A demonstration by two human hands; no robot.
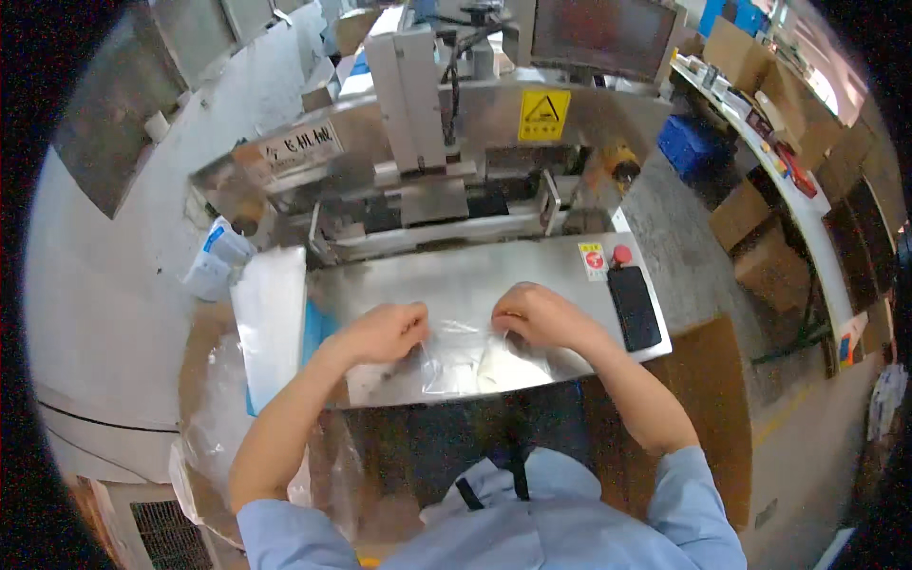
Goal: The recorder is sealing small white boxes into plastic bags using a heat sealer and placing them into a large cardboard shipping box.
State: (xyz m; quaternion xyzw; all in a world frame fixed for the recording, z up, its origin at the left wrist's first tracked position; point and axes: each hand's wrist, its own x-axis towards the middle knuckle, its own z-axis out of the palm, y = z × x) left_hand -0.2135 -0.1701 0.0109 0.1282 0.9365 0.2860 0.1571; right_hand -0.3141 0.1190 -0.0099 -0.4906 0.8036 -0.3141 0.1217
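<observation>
A clear plastic bag (461, 353) is stretched between my two hands, low over the metal worktop (427, 277) of a machine. My left hand (388, 332) pinches the bag's left side with curled fingers. At its right side, my right hand (534, 313) pinches the film in the same way. Glare on the plastic and metal hides whether anything lies inside the bag. Beyond my hands, the machine's metal bar (427, 233) runs across the back of the worktop.
A stack of white bags or sheets (268, 318) stands at the worktop's left, above loose clear plastic (223, 408). A black phone (634, 306) and a red push button (622, 255) sit at its right. Cardboard (708, 408) lies below right; a side table (769, 152) is beyond.
</observation>
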